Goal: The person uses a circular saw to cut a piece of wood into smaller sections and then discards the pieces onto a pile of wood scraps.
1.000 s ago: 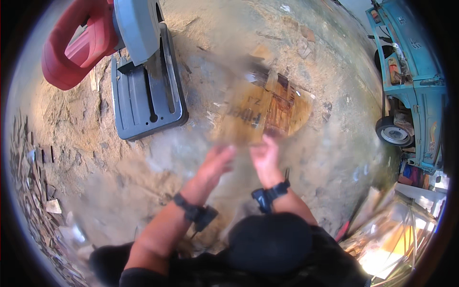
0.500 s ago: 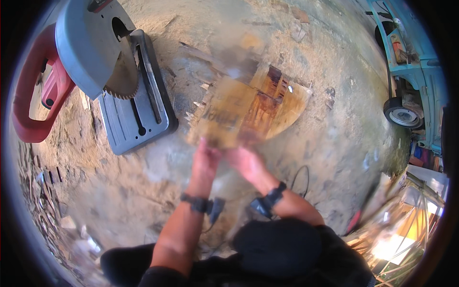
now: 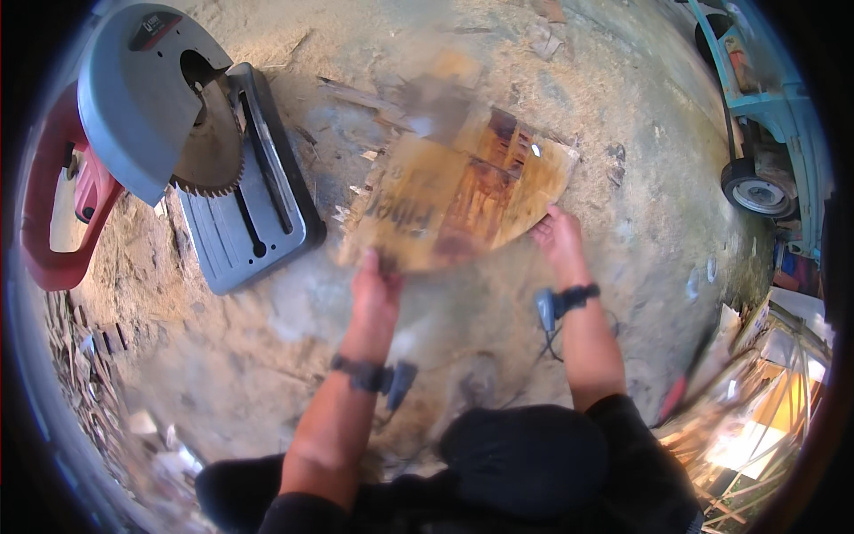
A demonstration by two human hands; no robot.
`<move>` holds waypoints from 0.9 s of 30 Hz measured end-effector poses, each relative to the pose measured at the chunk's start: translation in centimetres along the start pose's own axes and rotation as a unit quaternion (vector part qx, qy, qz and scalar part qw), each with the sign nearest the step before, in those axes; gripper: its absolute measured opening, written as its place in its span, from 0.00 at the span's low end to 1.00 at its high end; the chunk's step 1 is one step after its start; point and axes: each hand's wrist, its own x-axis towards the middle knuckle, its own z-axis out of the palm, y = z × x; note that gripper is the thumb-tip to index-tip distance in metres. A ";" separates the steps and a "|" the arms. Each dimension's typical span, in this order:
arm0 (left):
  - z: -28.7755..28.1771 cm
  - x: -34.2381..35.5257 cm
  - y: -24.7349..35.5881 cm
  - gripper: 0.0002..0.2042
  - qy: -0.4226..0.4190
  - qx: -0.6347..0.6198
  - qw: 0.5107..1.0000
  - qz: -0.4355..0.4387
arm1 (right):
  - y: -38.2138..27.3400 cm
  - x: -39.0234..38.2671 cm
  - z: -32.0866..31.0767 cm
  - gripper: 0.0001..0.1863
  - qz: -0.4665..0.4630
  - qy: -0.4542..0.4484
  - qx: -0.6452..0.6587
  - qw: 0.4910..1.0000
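A thin, curved-edged wooden board [image 3: 418, 200] with dark printing and reddish-brown patches lies in front of me, its far part blurred. My left hand [image 3: 377, 281] grips its near left corner, fingers closed on the edge. My right hand [image 3: 558, 235] holds the curved edge on the right, fingertips at the rim. Both wrists wear dark strapped devices. To the left of the board stands a cut-off saw with a grey blade guard [image 3: 124, 102], red handle [image 3: 49, 245], toothed blade [image 3: 209, 160] and slotted metal base [image 3: 240, 258].
Sawdust and scraps cover the concrete ground [image 3: 614, 98]. A teal vehicle [image 3: 792, 125] with a wheel [image 3: 756, 189] is along the right. A pile of wood offcuts [image 3: 84, 374] lies at the left edge, and strips and boards [image 3: 765, 418] are heaped at lower right.
Both hands have reached the board's edge. My right hand has moved out to the right along it. The view has shifted, showing more of the saw's blade and guard.
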 end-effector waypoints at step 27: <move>0.3 -1.6 1.8 0.18 0.007 0.015 0.999 -0.032 | -2.9 -5.8 -8.4 0.14 -0.323 -0.013 -0.583 0.746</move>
